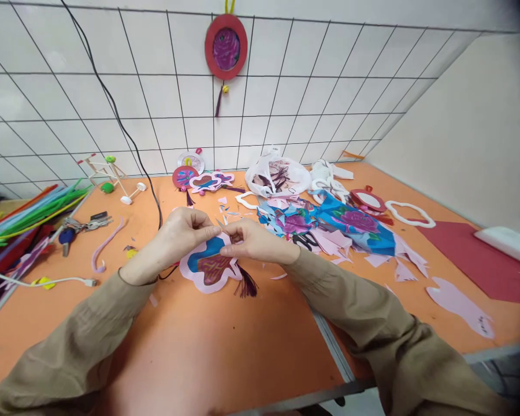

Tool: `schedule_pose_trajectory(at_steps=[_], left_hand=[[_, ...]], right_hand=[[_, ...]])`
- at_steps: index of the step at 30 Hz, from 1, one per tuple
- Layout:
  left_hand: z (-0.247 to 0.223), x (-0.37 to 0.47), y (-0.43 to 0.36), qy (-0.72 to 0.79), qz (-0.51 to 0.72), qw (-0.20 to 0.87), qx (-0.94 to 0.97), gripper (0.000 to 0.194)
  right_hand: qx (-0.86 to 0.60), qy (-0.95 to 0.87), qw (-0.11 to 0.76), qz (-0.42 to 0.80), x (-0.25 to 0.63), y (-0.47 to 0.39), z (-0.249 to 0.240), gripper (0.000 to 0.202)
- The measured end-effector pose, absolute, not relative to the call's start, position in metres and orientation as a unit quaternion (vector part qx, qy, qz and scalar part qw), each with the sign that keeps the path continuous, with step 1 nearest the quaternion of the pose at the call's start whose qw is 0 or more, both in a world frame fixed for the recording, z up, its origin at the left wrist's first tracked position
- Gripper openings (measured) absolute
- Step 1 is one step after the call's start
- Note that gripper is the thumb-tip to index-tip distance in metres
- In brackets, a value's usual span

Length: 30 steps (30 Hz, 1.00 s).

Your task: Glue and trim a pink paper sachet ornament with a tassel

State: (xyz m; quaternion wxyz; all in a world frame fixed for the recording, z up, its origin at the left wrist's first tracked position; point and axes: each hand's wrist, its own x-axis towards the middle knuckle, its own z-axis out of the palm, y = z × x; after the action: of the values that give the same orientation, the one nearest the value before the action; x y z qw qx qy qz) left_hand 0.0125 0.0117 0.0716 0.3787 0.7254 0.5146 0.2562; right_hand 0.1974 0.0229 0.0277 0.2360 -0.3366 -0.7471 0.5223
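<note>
A flower-shaped ornament [216, 270] with a pink border and a blue and brown patterned middle is held just over the orange table. A dark purple tassel [247, 283] hangs from its right side. My left hand [184, 232] is closed in a pinch at the ornament's top edge; what lies between its fingertips is hidden. From the right, my right hand [256, 240] is closed on the ornament, thumb over its front. A small thin pointed piece [219, 223] shows between the two hands, too small to name.
Fabric and paper scraps [329, 222] and black-handled scissors [305, 240] lie right, behind them a white plastic bag [277, 173]. Finished ornaments [205, 181] sit at the back. Keys [84, 225], a white cable [39, 283] and coloured pipe cleaners [30, 214] are left. Red card [481, 260] lies far right.
</note>
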Motion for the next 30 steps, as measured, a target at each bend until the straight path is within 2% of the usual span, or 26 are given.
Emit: schedule_pose_trajectory(at_steps=[6, 10, 16, 25, 30], left_hand=[[0.076, 0.010, 0.011, 0.489, 0.205, 0.456, 0.715, 0.037], [0.076, 0.007, 0.011, 0.460, 0.212, 0.528, 0.681, 0.039], [0.077, 0.002, 0.015, 0.434, 0.196, 0.584, 0.657, 0.031], [0.074, -0.001, 0.017, 0.438, 0.168, 0.581, 0.665, 0.035], [0.076, -0.002, 0.015, 0.430, 0.160, 0.575, 0.678, 0.035]], right_hand=[[-0.335, -0.711, 0.281, 0.551, 0.199, 0.023, 0.032, 0.019], [-0.311, -0.704, 0.271, 0.579, 0.201, 0.024, 0.033, 0.023], [-0.301, -0.696, 0.265, 0.596, 0.202, 0.025, 0.033, 0.031], [-0.298, -0.687, 0.279, 0.602, 0.202, 0.028, 0.029, 0.028], [-0.306, -0.773, 0.234, 0.504, 0.207, 0.027, 0.039, 0.029]])
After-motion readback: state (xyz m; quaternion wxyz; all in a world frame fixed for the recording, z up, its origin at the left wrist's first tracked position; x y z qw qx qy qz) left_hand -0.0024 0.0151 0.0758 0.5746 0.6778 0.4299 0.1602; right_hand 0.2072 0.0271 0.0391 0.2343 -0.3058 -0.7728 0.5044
